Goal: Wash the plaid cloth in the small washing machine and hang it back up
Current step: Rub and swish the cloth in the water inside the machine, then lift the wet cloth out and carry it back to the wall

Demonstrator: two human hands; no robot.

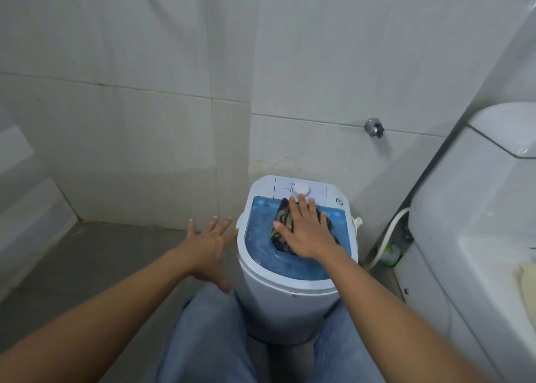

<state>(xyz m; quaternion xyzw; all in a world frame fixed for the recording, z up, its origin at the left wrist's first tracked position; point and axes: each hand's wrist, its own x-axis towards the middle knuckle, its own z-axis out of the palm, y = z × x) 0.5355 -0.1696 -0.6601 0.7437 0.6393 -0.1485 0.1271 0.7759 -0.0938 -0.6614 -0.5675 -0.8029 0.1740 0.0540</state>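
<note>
A small white washing machine point(278, 301) with a translucent blue lid point(258, 237) stands on the floor between my knees. The dark plaid cloth point(282, 213) shows under my right hand point(304, 231), which lies flat over the middle of the lid with fingers spread; whether the cloth is under the lid or on it I cannot tell. My fingertips reach the white round dial point(300, 190) at the back panel. My left hand point(210, 243) hovers open beside the machine's left rim, fingers apart, holding nothing.
Grey tiled walls meet in a corner behind the machine. A metal wall tap point(374, 127) sticks out at the right. A white toilet tank point(475, 208) and a hose point(390, 234) stand close on the right. Grey floor point(101, 255) lies to the left.
</note>
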